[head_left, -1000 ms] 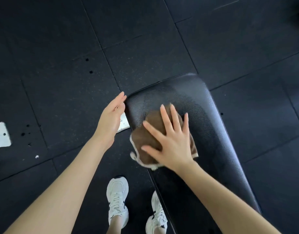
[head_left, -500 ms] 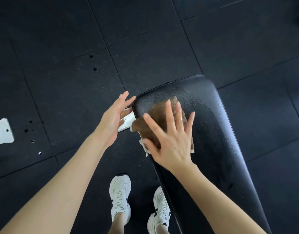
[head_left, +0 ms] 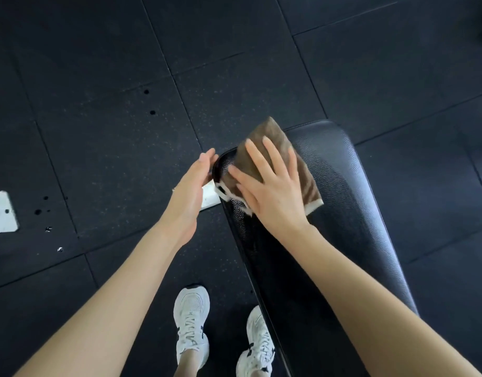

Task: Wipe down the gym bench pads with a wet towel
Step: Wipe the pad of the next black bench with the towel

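Rubber floor tiles under bench pad. Brown towel on pad's far left corner, right hand pressing it, fingers flat, spread; left hand straight-fingered at pad edge (holds nothing). Towel likely limp, bunches: press mid-cloth.

brown towel slid up the bench pad to its far left corner, one tip now poking past the end, right hand rode along flat on top, fingers less splayed than before, left hand back against the pad's corner edge, fingers together again
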A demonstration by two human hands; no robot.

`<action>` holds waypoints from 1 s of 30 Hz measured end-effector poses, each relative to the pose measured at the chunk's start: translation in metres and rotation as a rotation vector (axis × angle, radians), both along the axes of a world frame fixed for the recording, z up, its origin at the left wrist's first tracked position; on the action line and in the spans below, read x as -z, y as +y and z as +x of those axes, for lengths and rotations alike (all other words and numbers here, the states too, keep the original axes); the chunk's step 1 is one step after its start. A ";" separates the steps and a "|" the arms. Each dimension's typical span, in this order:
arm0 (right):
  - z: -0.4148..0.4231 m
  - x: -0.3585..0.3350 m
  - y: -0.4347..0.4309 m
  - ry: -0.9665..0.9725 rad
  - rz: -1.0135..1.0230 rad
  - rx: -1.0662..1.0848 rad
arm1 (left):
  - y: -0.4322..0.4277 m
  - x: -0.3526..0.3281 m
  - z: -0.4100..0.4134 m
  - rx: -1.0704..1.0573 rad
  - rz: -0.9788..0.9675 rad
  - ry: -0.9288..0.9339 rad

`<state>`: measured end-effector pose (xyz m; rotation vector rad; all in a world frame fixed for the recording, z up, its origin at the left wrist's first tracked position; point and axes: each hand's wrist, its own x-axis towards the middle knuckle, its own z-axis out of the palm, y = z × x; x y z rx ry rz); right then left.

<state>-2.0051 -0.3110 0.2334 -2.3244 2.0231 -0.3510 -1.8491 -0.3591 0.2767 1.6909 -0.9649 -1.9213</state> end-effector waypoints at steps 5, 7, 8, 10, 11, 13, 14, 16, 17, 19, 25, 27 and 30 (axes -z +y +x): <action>-0.026 -0.006 0.078 0.000 0.096 0.104 | 0.013 -0.004 -0.023 0.025 -0.082 -0.041; -0.026 -0.003 0.042 0.010 0.102 0.117 | 0.020 0.002 -0.030 0.050 -0.181 -0.107; -0.026 -0.001 0.016 0.009 0.083 0.144 | 0.022 0.005 -0.033 0.067 -0.231 -0.156; -0.035 0.002 -0.034 0.006 0.063 0.249 | 0.027 0.012 -0.040 0.114 -0.336 -0.320; -0.043 0.003 -0.047 0.009 0.061 0.285 | 0.030 0.016 -0.043 0.154 -0.385 -0.419; -0.062 0.006 -0.038 0.021 0.044 0.260 | 0.035 0.021 -0.049 0.288 -0.475 -0.674; -0.072 0.006 -0.017 0.017 0.032 0.245 | 0.037 0.024 -0.051 0.373 -0.549 -0.815; -0.093 0.003 0.048 -0.027 0.025 0.286 | 0.038 0.029 -0.057 0.540 -0.734 -0.984; -0.099 -0.001 0.084 -0.054 0.041 0.322 | 0.036 0.030 -0.062 0.622 -0.812 -1.004; -0.098 -0.006 0.133 -0.056 0.080 0.387 | 0.033 0.033 -0.072 0.751 -0.915 -1.015; -0.095 0.004 0.033 -0.056 0.082 0.502 | 0.037 0.043 -0.083 0.787 -0.950 -1.101; -0.099 0.005 0.010 -0.071 0.079 0.472 | 0.036 0.044 -0.083 0.775 -0.969 -1.124; -0.112 0.006 0.023 -0.065 0.025 0.352 | 0.037 0.044 -0.086 0.788 -0.975 -1.142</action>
